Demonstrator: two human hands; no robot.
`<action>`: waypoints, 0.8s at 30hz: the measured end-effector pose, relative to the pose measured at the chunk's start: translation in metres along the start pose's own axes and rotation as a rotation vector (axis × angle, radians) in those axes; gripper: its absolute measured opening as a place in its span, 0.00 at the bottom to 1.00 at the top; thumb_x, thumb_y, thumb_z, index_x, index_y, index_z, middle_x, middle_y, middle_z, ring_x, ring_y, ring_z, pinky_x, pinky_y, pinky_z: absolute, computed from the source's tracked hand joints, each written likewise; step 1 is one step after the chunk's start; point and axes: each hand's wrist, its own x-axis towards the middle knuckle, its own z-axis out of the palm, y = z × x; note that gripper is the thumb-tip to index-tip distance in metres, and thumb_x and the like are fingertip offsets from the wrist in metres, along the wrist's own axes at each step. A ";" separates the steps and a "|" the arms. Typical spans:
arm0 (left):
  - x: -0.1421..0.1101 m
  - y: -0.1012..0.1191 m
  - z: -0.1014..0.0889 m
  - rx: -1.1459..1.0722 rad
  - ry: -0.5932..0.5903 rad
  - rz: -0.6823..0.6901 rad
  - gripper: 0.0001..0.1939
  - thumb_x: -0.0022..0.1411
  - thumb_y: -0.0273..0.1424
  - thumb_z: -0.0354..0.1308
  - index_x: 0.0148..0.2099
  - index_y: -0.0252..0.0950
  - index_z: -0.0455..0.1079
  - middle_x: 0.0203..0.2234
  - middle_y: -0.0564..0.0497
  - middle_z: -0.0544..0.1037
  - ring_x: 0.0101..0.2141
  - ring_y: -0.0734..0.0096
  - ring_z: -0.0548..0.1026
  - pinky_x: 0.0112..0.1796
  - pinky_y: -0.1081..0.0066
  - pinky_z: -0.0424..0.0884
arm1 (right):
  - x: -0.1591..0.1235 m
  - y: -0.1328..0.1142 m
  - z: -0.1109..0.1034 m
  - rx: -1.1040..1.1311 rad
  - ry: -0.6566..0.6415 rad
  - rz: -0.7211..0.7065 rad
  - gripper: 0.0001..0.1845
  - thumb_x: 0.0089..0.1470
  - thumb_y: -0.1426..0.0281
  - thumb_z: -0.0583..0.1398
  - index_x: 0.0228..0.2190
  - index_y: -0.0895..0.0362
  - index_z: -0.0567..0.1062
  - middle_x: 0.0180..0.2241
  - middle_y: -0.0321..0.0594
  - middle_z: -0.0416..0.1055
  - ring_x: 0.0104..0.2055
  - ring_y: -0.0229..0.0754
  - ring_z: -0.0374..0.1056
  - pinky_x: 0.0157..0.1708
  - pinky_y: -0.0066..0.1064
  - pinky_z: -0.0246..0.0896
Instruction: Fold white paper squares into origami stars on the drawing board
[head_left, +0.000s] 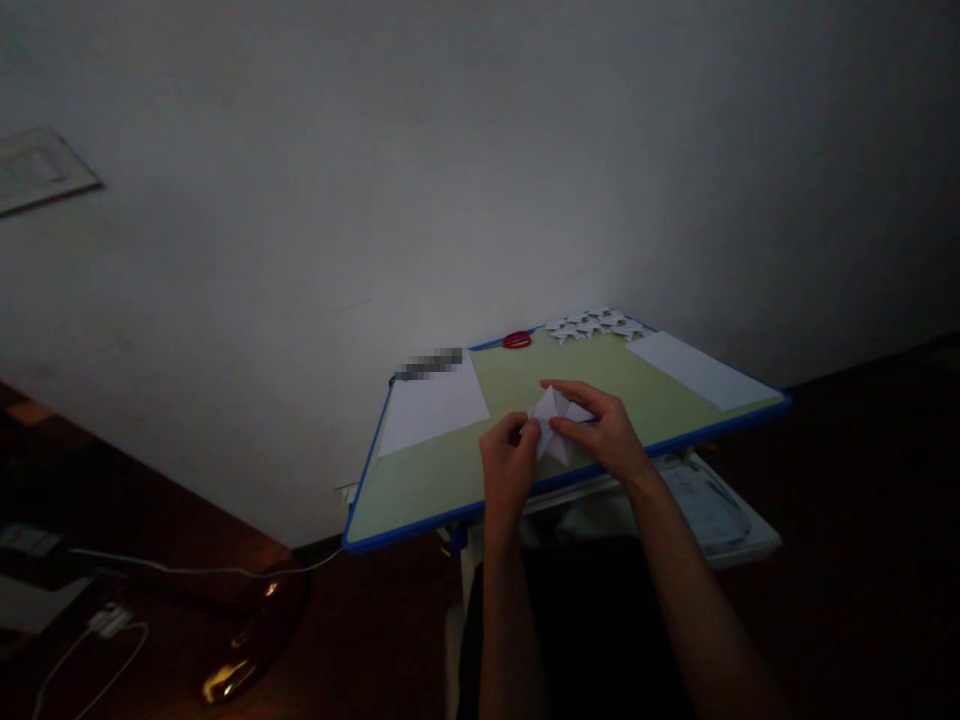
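Observation:
A piece of folded white paper (553, 428) with pointed corners and visible creases is held up near the front edge of the table. My left hand (511, 450) pinches its left side between thumb and fingers. On the other side, my right hand (600, 425) grips it, the thumb on the near face and the fingers behind the upper edge. The fingertips behind the paper are partly hidden.
The green tabletop (427, 490) has a blue rim. White sheets (439, 405) lie on the left, more paper (701, 370) on the right. Red-handled scissors (517, 340) and several small folded paper pieces (596, 324) sit along the back. A white cable (217, 572) hangs at left.

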 end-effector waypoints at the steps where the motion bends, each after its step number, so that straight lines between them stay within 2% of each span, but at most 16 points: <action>1: 0.000 0.000 0.000 0.000 0.003 0.006 0.10 0.57 0.34 0.58 0.28 0.34 0.75 0.20 0.54 0.72 0.24 0.73 0.67 0.27 0.74 0.61 | 0.000 0.000 0.000 0.004 0.001 -0.003 0.26 0.47 0.68 0.68 0.50 0.54 0.78 0.50 0.44 0.79 0.46 0.48 0.75 0.45 0.37 0.70; 7: 0.001 -0.004 0.000 -0.018 0.026 0.025 0.11 0.57 0.34 0.57 0.27 0.34 0.74 0.21 0.54 0.72 0.26 0.71 0.68 0.28 0.73 0.62 | -0.001 0.002 -0.002 0.000 -0.006 -0.020 0.26 0.48 0.67 0.69 0.50 0.54 0.79 0.52 0.43 0.78 0.48 0.48 0.74 0.46 0.37 0.71; 14: 0.001 -0.008 0.001 -0.139 -0.024 -0.007 0.12 0.61 0.35 0.55 0.31 0.34 0.76 0.25 0.52 0.75 0.29 0.69 0.71 0.33 0.72 0.66 | 0.000 0.002 -0.001 0.010 0.022 0.000 0.26 0.47 0.68 0.69 0.50 0.54 0.78 0.50 0.44 0.79 0.46 0.48 0.75 0.44 0.37 0.71; 18: -0.001 -0.003 0.001 -0.113 -0.021 -0.013 0.09 0.58 0.33 0.58 0.31 0.34 0.76 0.24 0.53 0.76 0.28 0.70 0.71 0.31 0.73 0.66 | 0.000 0.001 -0.001 0.002 0.026 0.004 0.26 0.47 0.68 0.69 0.50 0.54 0.78 0.49 0.44 0.79 0.45 0.48 0.75 0.43 0.36 0.71; 24: -0.002 -0.001 0.002 -0.079 -0.010 -0.023 0.09 0.58 0.34 0.60 0.31 0.34 0.76 0.24 0.53 0.77 0.27 0.71 0.72 0.30 0.74 0.66 | 0.000 0.003 -0.001 0.007 0.020 0.007 0.26 0.47 0.68 0.69 0.50 0.55 0.79 0.51 0.44 0.79 0.46 0.48 0.75 0.44 0.36 0.71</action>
